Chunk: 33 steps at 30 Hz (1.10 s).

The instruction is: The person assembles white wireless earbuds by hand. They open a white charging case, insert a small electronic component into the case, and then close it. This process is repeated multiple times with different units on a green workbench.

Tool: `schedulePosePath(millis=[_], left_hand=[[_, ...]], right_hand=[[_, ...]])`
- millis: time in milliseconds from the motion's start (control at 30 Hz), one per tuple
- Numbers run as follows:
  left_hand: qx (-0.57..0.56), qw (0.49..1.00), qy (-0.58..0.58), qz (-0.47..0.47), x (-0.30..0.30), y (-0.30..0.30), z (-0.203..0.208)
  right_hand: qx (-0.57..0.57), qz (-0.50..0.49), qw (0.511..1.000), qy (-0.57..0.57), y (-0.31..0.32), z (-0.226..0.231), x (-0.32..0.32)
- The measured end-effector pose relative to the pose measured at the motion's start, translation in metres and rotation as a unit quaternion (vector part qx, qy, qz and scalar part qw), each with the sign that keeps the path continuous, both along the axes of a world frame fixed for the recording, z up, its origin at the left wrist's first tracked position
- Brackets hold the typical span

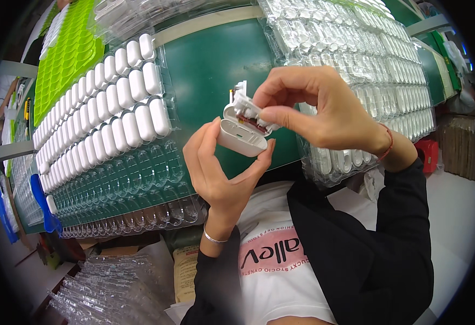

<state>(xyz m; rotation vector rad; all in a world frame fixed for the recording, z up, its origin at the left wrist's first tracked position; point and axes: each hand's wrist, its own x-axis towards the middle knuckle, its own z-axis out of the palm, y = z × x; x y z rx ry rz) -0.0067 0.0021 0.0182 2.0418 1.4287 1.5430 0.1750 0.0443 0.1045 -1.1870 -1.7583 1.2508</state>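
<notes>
Shell point(242, 142) lies at one o'clock of the left hand point(221, 179), which grasps it. Right hand point(329, 111) pinches the white insert point(246, 108), located at nine o'clock of that hand, at the shell's open rim.

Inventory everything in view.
Case shell: one, white, centre
Inner piece: one, mostly white, above case shell
Rounded cases: dozens, white, left
Cell trays: several, transparent, under cases
Packed trays: several, transparent, upper right
Moulded trays: several, lime, upper left
Table: one, dark green, centre
Curved object: one, blue, left
Plastic pile: one, transparent, lower left
Sack: one, tan, bottom
Object: one, red, right
Cardboard stack: one, brown, right
Another person: one, white top, left
Jacket: one, black, bottom
Shirt: one, white, bottom
Bangle: one, silver, left wrist
Bracelet: one, red, right wrist
Left hand: one, holding case shell
Right hand: one, holding inner piece
</notes>
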Motion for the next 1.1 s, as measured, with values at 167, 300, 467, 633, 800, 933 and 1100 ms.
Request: schedulePosePath(millis=[167, 300, 467, 633, 800, 933, 1100], left_hand=[[0.022, 1.000, 0.005, 0.000, 0.000, -0.002, 0.005], [0.026, 1.000, 0.010, -0.014, -0.002, -0.002, 0.005], [0.047, 0.999, 0.024, 0.003, -0.001, -0.002, 0.005], [0.058, 0.998, 0.029, 0.014, 0.000, 0.000, 0.003], [0.068, 0.997, 0.043, 0.013, -0.002, -0.001, 0.003], [0.046, 0.998, 0.042, -0.002, -0.002, -0.003, 0.008], [0.017, 0.998, 0.052, -0.029, -0.003, -0.004, 0.008]], right_hand=[[0.065, 0.025, 0.997, -0.038, -0.010, -0.004, -0.005], [0.118, 0.023, 0.992, -0.045, -0.013, -0.009, -0.010], [0.145, 0.021, 0.986, -0.073, -0.014, -0.009, -0.012], [0.153, 0.008, 0.986, -0.067, -0.016, -0.016, -0.017], [0.180, 0.020, 0.981, -0.063, -0.016, -0.020, -0.015], [0.159, 0.015, 0.986, -0.046, -0.014, -0.018, -0.016], [0.138, -0.002, 0.990, -0.029, -0.014, -0.027, -0.017]])
